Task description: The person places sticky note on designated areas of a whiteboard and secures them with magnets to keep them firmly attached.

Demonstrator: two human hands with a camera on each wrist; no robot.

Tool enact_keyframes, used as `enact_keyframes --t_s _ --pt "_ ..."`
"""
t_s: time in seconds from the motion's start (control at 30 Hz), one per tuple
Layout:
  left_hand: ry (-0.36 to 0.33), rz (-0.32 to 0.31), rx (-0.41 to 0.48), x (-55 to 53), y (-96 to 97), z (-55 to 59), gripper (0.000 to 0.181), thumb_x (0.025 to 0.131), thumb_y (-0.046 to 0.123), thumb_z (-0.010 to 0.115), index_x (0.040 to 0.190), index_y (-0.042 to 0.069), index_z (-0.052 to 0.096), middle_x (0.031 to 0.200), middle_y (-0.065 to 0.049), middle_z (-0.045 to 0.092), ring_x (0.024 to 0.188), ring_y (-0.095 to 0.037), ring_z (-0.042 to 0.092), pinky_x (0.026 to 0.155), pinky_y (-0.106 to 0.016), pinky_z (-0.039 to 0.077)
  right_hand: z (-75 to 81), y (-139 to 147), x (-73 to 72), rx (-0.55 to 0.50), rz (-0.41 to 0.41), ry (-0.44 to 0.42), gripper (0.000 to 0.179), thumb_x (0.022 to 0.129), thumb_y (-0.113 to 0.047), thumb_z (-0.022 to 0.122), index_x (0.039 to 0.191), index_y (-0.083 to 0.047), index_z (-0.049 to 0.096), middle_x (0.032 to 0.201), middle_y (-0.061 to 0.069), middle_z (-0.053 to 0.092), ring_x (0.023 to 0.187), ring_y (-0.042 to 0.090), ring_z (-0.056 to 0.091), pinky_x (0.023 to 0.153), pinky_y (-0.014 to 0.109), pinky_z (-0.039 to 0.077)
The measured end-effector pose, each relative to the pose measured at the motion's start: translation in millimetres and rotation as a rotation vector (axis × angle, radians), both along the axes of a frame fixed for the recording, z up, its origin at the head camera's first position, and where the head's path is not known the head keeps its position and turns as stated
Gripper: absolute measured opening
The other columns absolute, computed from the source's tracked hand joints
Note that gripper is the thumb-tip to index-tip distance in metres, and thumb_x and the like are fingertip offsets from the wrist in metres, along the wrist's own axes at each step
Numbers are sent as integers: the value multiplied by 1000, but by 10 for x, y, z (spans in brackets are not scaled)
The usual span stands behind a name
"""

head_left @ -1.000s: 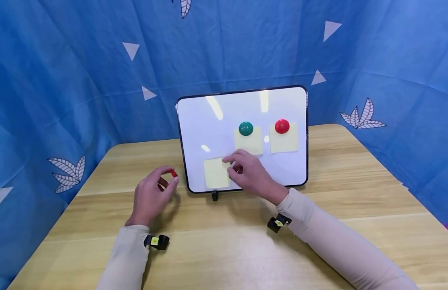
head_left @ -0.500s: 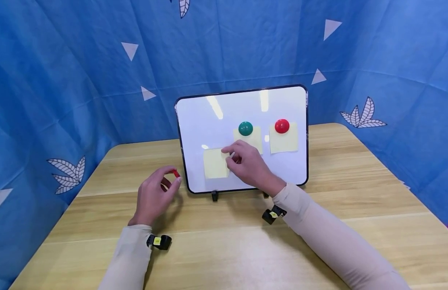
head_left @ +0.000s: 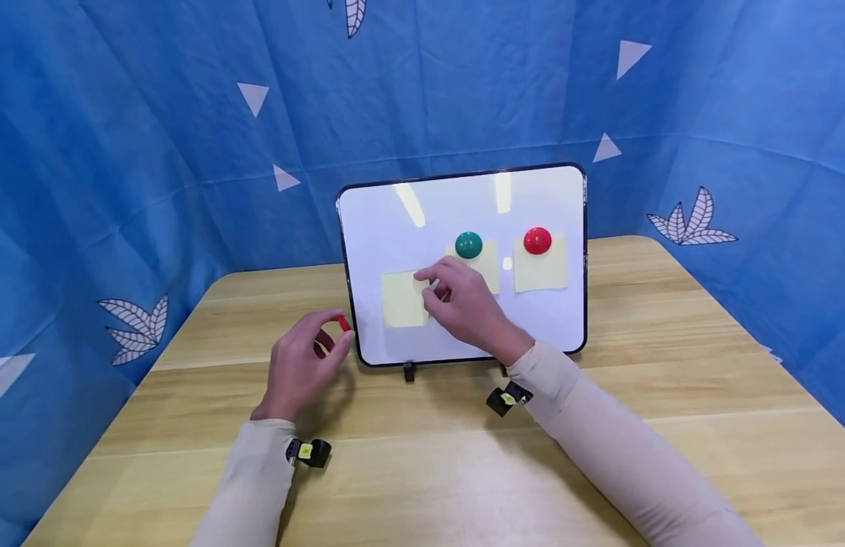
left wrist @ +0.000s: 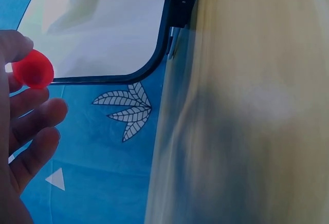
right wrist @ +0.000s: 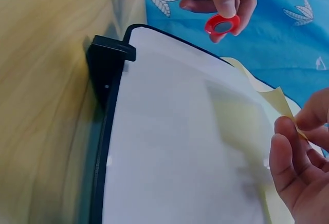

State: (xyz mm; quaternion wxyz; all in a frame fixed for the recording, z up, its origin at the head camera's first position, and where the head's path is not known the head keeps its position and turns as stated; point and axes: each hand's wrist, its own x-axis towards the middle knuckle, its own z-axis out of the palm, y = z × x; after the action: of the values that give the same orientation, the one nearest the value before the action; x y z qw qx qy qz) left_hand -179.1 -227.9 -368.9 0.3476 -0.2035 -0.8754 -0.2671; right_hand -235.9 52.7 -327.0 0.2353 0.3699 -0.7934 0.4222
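A pale yellow sticky note (head_left: 402, 301) is pinched by its edge in my right hand (head_left: 466, 300), in front of the lower left part of a whiteboard (head_left: 378, 228). In the right wrist view the note (right wrist: 277, 100) stands off the board, its shadow falling on the white surface. My left hand (head_left: 302, 365), beside the board's left edge, pinches a round red magnet (head_left: 343, 323) between thumb and forefinger. Its dark underside faces the right wrist camera. The left wrist view shows the red magnet (left wrist: 33, 70) from its domed side, other fingers spread loosely.
On the board, a green magnet (head_left: 468, 245) sits over one yellow note (head_left: 488, 266) and another red magnet (head_left: 537, 241) over a second note (head_left: 540, 273). Black feet (head_left: 409, 371) prop the board on a wooden table (head_left: 422, 471). A blue curtain (head_left: 429, 91) hangs behind.
My right hand has raised the sticky note along the front of the board. My left hand has shifted slightly right, closer to the board's edge, still pinching the red magnet.
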Motion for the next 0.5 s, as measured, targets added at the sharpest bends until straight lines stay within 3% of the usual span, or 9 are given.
enact_keyframes --t_s 0.5 --pt "13 6 -39 -37 68 108 36 88 22 78 120 10 67 96 -4 67 63 -12 62 56 -32 52 123 -69 -65 3 -49 76 26 91 -2 67 116 1 72 101 10 64 74 13 60 69 25 55"
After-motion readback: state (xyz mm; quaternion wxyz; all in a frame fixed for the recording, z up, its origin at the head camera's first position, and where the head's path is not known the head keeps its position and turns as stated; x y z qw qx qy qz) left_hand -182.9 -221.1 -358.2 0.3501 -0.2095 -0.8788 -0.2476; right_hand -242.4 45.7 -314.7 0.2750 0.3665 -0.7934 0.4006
